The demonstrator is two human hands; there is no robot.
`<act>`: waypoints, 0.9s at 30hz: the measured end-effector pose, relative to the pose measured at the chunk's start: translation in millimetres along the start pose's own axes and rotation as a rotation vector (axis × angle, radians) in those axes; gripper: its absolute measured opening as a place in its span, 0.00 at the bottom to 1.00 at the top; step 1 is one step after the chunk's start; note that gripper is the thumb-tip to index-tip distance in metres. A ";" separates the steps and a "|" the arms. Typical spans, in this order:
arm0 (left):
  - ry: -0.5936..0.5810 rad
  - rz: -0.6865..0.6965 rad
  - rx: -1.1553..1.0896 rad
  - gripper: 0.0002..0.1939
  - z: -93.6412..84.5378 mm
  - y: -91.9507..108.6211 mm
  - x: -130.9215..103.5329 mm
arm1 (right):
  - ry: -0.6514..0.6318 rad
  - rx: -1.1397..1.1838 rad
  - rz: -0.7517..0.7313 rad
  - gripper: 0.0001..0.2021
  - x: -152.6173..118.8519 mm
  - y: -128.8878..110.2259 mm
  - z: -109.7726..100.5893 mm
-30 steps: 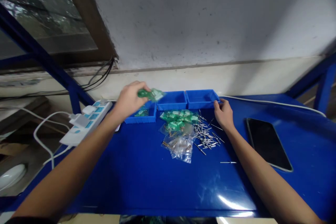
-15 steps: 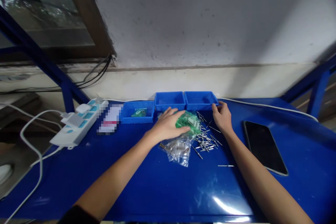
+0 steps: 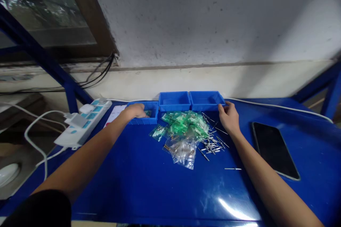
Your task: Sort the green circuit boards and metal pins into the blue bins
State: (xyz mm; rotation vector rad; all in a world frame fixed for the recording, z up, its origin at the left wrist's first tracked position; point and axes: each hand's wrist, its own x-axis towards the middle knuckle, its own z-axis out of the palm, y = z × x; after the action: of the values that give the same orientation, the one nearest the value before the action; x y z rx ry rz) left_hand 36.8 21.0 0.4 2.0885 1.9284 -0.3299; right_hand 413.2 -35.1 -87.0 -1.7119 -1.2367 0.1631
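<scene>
My left hand [image 3: 137,110] reaches into the left blue bin [image 3: 149,121], its fingers together over a small green packet; whether it grips anything is hidden. My right hand [image 3: 229,115] holds the front right corner of the right blue bin [image 3: 207,106] between thumb and fingers. Between them stands the middle blue bin [image 3: 174,107]. In front of the bins lie a heap of green packets [image 3: 183,122], clear plastic bags [image 3: 183,151] and loose metal rivets [image 3: 211,143]. A single rivet [image 3: 232,169] lies apart, nearer the table's front.
A dark phone [image 3: 274,149] lies at the right. To the left are a white power strip [image 3: 85,122] with plugs and cables, and a light phone-like item [image 3: 114,113] partly behind my left arm. A white cable [image 3: 277,105] runs along the wall.
My left hand has moved left from the green heap to the left bin, uncovering the packets. My right hand remains at the right bin's corner. The view has shifted slightly.
</scene>
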 end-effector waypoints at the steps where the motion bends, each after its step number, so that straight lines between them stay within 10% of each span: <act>1: -0.012 -0.020 0.001 0.21 0.2 1.0 -0.1 | 0.001 -0.001 0.000 0.24 0.0 0.3 0.1; 17: 0.143 -0.031 -0.084 0.22 -24.0 -21.9 -19.2 | -0.003 0.011 -0.014 0.24 0.8 1.8 0.7; 27: -0.094 -0.033 0.001 0.06 -9.7 7.7 -12.7 | -0.006 -0.002 -0.005 0.24 -0.5 -1.7 -2.3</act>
State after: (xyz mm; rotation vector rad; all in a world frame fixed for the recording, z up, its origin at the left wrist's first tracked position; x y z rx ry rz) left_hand 43.2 12.0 14.3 2.0069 1.9103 -0.4284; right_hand 413.3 -36.9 -84.7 -1.7111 -1.2461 0.1636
